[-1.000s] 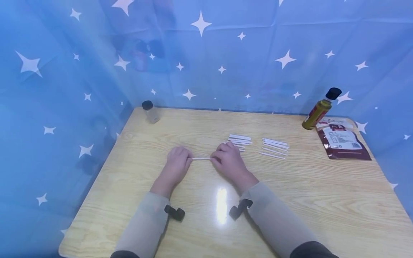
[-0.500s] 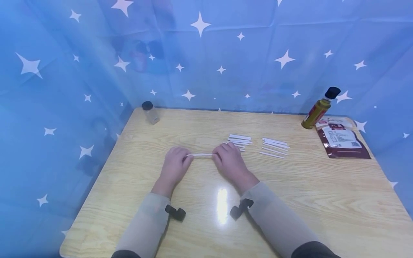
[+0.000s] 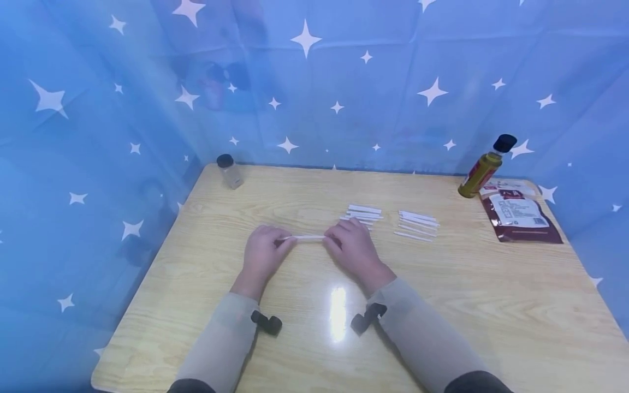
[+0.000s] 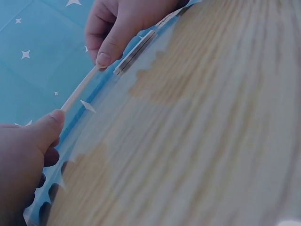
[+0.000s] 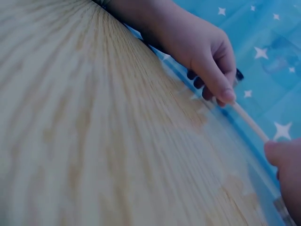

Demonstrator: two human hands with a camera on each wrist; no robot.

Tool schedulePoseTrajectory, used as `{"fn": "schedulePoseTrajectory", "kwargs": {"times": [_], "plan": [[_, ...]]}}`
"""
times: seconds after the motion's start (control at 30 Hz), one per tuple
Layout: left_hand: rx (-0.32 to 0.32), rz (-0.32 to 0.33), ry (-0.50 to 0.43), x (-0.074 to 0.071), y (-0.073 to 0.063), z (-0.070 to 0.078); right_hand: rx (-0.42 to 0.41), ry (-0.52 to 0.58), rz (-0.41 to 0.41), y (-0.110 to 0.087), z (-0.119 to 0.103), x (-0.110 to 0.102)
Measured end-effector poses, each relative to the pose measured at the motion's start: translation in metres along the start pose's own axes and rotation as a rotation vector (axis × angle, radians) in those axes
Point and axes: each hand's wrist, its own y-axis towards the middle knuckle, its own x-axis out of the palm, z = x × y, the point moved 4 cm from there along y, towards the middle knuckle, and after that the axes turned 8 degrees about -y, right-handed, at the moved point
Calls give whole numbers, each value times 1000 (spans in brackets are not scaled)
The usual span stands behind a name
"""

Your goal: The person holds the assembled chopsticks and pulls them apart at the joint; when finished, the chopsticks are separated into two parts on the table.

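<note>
I am pinching a thin white stick (image 3: 306,238) by its ends, my left hand (image 3: 262,252) on one tip and my right hand (image 3: 351,247) on the other, just above the wooden table (image 3: 314,305). Its long axis is running left to right across me (roughly level). More white sticks (image 3: 415,224) are lying in two groups just beyond my right hand.

Bright overhead glare, blurred wrist views
</note>
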Motion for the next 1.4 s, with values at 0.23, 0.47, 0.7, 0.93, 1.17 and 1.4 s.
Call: {"fn": "schedulePoseTrajectory", "kwargs": {"times": [0.23, 0.47, 0.7, 0.93, 1.17, 1.4], "plan": [[14, 31, 3, 8, -2, 4, 29, -9, 2, -5, 8, -5], [27, 38, 27, 17, -4, 13, 48, -24, 16, -11, 16, -10], [58, 27, 41, 27, -2, 19, 64, -33, 16, -19, 24, -14], [130, 30, 26, 33, 4, 31, 83, -23, 28, -26, 31, -24], [158, 15, 21, 41, 10, 40, 89, -8, 57, -32, 41, -32], [120, -53, 26, 58, 17, 49, 135, -4, 39, -42, 55, -41]]}}
